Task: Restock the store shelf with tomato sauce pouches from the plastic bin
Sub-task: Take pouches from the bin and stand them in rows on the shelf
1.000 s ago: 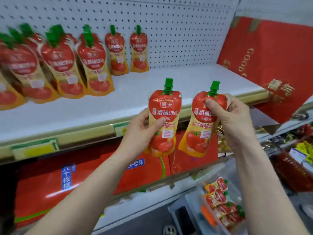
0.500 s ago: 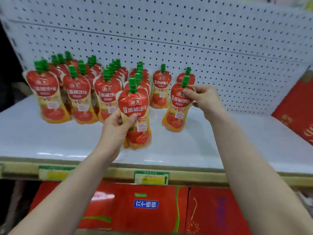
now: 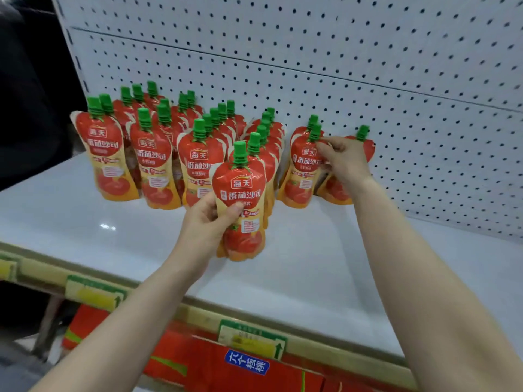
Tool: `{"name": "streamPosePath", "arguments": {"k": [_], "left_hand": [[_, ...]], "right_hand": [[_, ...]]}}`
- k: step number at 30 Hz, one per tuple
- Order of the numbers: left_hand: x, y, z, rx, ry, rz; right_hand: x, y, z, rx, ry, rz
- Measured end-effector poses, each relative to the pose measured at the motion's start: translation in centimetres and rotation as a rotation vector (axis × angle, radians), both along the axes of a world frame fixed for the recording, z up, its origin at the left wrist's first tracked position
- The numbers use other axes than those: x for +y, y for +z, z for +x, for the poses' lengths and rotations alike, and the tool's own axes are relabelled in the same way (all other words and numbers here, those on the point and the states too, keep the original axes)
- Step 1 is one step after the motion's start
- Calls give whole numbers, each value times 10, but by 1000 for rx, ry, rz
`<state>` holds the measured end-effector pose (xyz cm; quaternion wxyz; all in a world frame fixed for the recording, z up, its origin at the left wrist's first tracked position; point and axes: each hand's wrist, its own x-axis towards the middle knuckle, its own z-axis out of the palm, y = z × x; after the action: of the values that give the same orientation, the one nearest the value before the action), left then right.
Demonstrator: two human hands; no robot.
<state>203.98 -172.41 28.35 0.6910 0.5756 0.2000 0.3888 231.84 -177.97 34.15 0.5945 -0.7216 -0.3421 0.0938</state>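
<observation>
Shelf (image 3: 325, 267): pouch (image 3: 240, 199) in left hand (image 3: 208, 219)

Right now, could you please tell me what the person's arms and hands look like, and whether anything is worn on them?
Both forearms are bare as far as the picture shows: no sleeves, gloves, watch or bracelet. The left hand and the right hand show no rings on the visible fingers. The nails look short and unpainted, though the picture is slightly blurred.

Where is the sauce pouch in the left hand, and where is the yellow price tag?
sauce pouch (image 3: 240, 190), head view, on its red front label.
left hand (image 3: 208, 222), head view, on its back.
yellow price tag (image 3: 94, 295), head view, on its middle.
</observation>
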Motion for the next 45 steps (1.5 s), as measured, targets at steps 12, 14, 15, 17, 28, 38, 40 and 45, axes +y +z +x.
{"name": "streamPosePath", "arguments": {"k": [12, 14, 15, 17, 28, 38, 40, 45], "left_hand": [[-26, 3, 12, 10, -128, 38], [-33, 3, 18, 27, -161, 50], [-38, 3, 22, 34, -178, 54], [-46, 2, 29, 50, -219, 62], [-56, -27, 57, 395, -226, 294], [-47, -31, 100, 589, -133, 486], [-42, -31, 106, 611, -119, 483], [-36, -28, 115, 658, -82, 447]], "right_hand": [[-59, 21, -52, -131, -68, 91], [-79, 24, -79, -33, 196, -5], [-87, 23, -90, -4, 318, -74], [-99, 19, -102, -2, 430, -131], [-115, 13, -57, -35, 170, 14], [-47, -2, -25, -74, 153, 30], [-35, -3, -23, -82, 166, 35], [-24, -5, -19, -103, 195, 89]]}}
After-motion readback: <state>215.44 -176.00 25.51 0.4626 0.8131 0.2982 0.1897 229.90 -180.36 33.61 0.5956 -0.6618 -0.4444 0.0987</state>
